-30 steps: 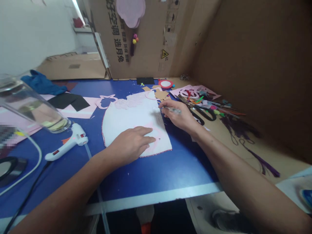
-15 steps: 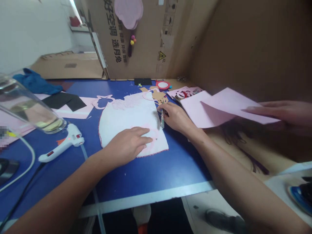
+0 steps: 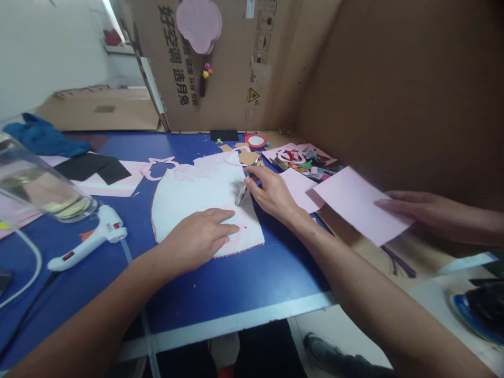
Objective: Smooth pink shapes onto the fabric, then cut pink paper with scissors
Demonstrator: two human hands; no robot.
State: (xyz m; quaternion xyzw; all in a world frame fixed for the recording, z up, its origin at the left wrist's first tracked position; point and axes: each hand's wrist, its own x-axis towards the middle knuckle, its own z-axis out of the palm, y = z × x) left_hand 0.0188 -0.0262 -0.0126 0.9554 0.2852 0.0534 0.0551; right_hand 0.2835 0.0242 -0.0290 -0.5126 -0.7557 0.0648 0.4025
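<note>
White, red-edged sheet (image 3: 197, 191) lies partly hidden beneath the left hand (image 3: 202, 235).

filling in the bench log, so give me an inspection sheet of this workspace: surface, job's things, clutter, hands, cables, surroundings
Surface: blue tabletop with pale front edge, small specks on it.
Job's things: white sheet with curved red edging, under the left hand; clear pen-like tool, in the right hand.
Clutter: black paper pieces, brown paper scraps, mixed colourful scraps.
Hands: left hand spread on the sheet; right hand grips the tool; another person's hand holds a pale pink paper.
Cables: black cord at the white plastic glue gun; white cable at far left.
Surroundings: brown cardboard panel with printing stands behind.
</note>
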